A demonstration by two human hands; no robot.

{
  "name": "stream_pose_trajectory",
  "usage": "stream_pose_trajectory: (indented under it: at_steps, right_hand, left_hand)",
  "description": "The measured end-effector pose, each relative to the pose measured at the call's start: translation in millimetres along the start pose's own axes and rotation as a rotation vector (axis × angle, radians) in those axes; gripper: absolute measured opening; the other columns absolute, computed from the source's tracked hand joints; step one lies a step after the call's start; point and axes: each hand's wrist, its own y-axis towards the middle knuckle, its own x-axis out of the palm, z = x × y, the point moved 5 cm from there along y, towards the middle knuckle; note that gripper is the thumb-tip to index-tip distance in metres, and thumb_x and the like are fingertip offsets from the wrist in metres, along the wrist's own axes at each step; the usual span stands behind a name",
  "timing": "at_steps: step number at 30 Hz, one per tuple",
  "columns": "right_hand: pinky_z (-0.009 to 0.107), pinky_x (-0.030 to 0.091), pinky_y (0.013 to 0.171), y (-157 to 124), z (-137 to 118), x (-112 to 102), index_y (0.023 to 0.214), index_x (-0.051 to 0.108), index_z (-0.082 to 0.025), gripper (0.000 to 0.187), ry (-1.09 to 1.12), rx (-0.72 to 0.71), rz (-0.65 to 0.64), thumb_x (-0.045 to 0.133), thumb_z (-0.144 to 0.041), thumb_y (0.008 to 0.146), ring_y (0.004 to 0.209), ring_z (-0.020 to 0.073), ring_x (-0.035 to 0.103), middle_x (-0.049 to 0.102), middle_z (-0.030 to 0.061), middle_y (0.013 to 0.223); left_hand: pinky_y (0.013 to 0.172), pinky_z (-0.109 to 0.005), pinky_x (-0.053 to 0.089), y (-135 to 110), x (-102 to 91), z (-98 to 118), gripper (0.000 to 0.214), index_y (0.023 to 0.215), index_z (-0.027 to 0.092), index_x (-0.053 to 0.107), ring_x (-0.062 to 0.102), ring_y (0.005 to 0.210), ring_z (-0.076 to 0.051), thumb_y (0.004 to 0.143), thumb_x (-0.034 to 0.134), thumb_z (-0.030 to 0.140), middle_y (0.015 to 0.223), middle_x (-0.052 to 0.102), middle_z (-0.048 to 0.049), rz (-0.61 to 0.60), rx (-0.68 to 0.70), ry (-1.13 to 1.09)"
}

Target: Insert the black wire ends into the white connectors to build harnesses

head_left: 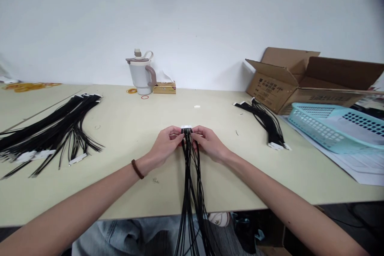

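Note:
Between my hands is a wire harness (pixel 188 168), a bunch of thin black wires with a white connector (pixel 186 127) at its top end. My left hand (pixel 168 141) pinches the harness at the left side, just below the connector. On the other side, my right hand (pixel 207 141) grips it the same way, fingers closed round the outer wires. The wires run down toward me and hang over the table's front edge, their lower ends out of frame.
A large pile of black wire harnesses (pixel 60 128) lies at left, a smaller bundle (pixel 267 124) at right. Behind it stand a cardboard box (pixel 276 88) and a turquoise basket (pixel 318 132) on papers (pixel 354 170). A tumbler (pixel 139 74), tissue pack (pixel 164 88) and rubber bands (pixel 30 86) sit along the wall.

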Motion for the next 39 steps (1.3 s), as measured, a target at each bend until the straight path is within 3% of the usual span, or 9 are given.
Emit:
stream_pose_trajectory:
  at_steps: [3,6,13,20,24,27,30,33,39]
  right_hand:
    - [0.017,0.020,0.039,-1,4,2,0.080,0.051,-0.017,0.021,0.258,0.134,-0.040,0.062,-0.032,0.070,0.043,0.0029,0.030,0.038,-0.0091,0.054]
    - [0.018,0.013,0.039,-2,2,1,0.081,0.056,-0.017,0.028,0.209,0.127,-0.055,0.068,-0.037,0.066,0.044,0.0020,0.023,0.037,-0.0086,0.056]
    - [0.021,0.021,0.045,-3,-9,-1,0.092,0.063,-0.016,0.037,-0.039,-0.090,-0.013,0.065,-0.044,0.068,0.051,0.0048,0.030,0.058,-0.0001,0.074]
    - [0.023,0.022,0.052,-8,-23,3,0.081,0.062,-0.017,0.033,-0.397,-0.270,0.028,0.053,-0.048,0.078,0.055,0.0078,0.026,0.035,-0.0053,0.058]
    - [0.022,0.026,0.053,-12,-24,12,0.105,0.058,-0.020,0.035,-0.298,-0.251,-0.074,0.051,-0.044,0.081,0.056,0.0081,0.028,0.035,-0.0053,0.061]
    - [0.021,0.024,0.047,-17,-20,15,0.133,0.035,-0.025,0.062,-0.038,-0.091,-0.158,0.059,-0.040,0.078,0.051,0.0061,0.027,0.031,-0.0074,0.062]
    - [0.020,0.019,0.044,-24,-21,17,0.136,0.029,-0.032,0.071,0.161,0.038,-0.257,0.065,-0.035,0.075,0.049,0.0037,0.022,0.033,-0.0074,0.067]
    - [0.020,0.017,0.044,-30,-25,16,0.131,0.037,-0.035,0.063,0.218,0.121,-0.372,0.065,-0.034,0.075,0.048,0.0024,0.022,0.034,-0.0068,0.069]
    - [0.022,0.025,0.049,-32,-28,0,0.099,0.065,-0.012,0.041,0.128,0.205,-0.496,0.063,-0.045,0.074,0.052,0.0046,0.030,0.033,-0.0051,0.061]
  left_hand:
    - [0.069,-0.025,0.044,-1,3.5,-1,0.020,0.086,0.013,0.058,0.056,0.074,-0.011,0.070,0.065,0.021,0.083,0.063,-0.0039,-0.085,-0.024,-0.102]
    - [0.069,-0.023,0.043,0,3.8,-1,0.021,0.089,0.013,0.060,0.056,0.075,-0.010,0.070,0.066,0.018,0.084,0.063,-0.0037,-0.138,-0.054,-0.228]
    - [0.070,-0.023,0.042,3,1.5,-1,0.018,0.089,0.012,0.065,0.053,0.068,-0.008,0.071,0.064,0.013,0.079,0.060,-0.0037,-0.272,-0.202,-0.367]
    - [0.056,-0.023,0.034,-4,11.3,2,0.020,0.082,0.014,0.063,0.045,0.060,-0.007,0.069,0.069,0.028,0.072,0.055,0.0002,-0.364,-0.189,-0.190]
    - [0.068,-0.023,0.040,-2,10.7,15,0.014,0.082,0.014,0.058,0.052,0.075,-0.011,0.073,0.064,0.024,0.080,0.058,-0.0024,-0.354,-0.075,-0.305]
    - [0.062,-0.021,0.041,9,-8.2,29,0.011,0.069,0.015,0.048,0.050,0.060,-0.007,0.076,0.056,0.013,0.064,0.048,0.0030,-0.225,-0.003,-0.482]
    - [0.041,-0.015,0.028,20,-42.1,44,0.017,0.066,0.017,0.039,0.028,0.039,-0.002,0.077,0.051,0.012,0.052,0.028,0.0081,-0.025,0.101,-0.605]
    - [0.034,-0.017,0.015,25,-79.5,58,0.030,0.061,0.018,0.031,0.016,0.035,-0.002,0.078,0.055,0.025,0.049,0.019,0.0095,0.201,0.215,-0.564]
    - [0.035,-0.021,0.015,19,-126.1,69,0.041,0.058,0.020,0.027,0.020,0.036,-0.005,0.076,0.051,0.048,0.044,0.022,0.0081,0.607,0.332,-0.197]
